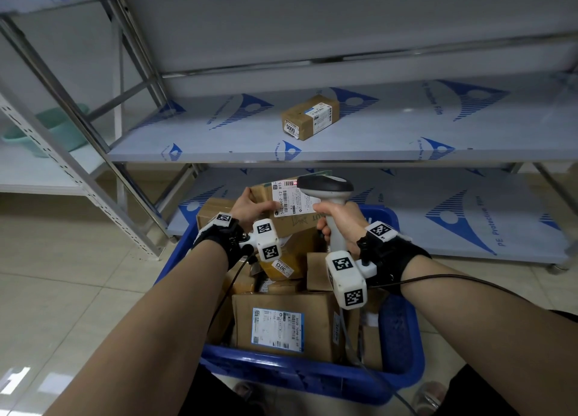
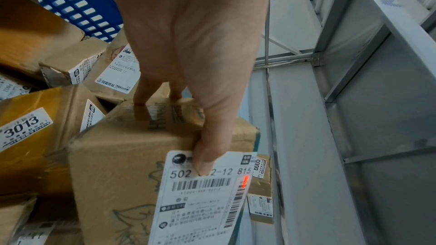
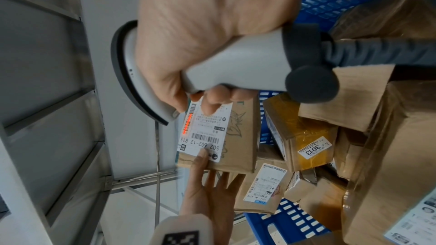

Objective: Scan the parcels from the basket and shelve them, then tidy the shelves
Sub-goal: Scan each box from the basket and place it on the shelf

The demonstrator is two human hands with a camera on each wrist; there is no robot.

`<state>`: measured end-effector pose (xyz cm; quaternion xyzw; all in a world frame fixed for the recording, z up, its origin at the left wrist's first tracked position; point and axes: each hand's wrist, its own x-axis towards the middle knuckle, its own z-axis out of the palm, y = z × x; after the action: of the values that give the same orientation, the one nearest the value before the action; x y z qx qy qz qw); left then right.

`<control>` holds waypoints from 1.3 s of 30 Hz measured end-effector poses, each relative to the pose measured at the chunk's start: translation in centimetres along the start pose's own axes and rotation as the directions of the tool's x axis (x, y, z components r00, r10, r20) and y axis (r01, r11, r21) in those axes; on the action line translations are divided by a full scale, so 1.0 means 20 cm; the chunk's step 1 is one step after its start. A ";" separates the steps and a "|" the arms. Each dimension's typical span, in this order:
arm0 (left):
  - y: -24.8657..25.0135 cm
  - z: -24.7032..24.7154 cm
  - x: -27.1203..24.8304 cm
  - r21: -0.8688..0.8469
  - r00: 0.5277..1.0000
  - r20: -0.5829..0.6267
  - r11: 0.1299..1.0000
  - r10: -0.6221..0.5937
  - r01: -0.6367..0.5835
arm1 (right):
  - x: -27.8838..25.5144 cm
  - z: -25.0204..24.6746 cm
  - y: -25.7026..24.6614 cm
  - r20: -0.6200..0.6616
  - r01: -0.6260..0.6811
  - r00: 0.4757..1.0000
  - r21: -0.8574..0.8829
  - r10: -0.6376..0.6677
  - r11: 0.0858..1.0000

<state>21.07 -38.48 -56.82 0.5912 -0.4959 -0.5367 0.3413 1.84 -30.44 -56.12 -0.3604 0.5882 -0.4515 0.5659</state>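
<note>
from the head view, your left hand [image 1: 250, 207] grips a cardboard parcel [image 1: 281, 209] above the blue basket [image 1: 403, 346], while your right hand [image 1: 339, 224] is wrapped around the scanner [image 1: 331, 196] handle. another parcel [image 1: 309, 117] lies on the shelf [image 1: 219, 140].

left wrist: your thumb [image 2: 207, 156] presses the label [image 2: 202, 197]; a red line [image 2: 245, 182] falls on its side barcode.

right wrist: your fingers [image 3: 212, 103] curl tight around the scanner [image 3: 235, 66], just over the label [image 3: 205, 131].

Small print on parcel label [image 2: 200, 202] blurred, left-hand fingers [image 2: 141, 96] hidden behind parcel [image 2: 113, 165]
</note>
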 end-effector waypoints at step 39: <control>0.46 0.12 0.10 -0.207 0.997 0.037 0.976 0.073 -0.064 | 0.16 -0.23 -0.29 -0.326 0.328 0.909 0.175 -0.260 0.928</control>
<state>16.51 -42.49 -49.32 0.5233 -0.4653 -0.5860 0.4078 -3.53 -34.84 -52.07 -0.3069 0.5500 -0.6447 0.4332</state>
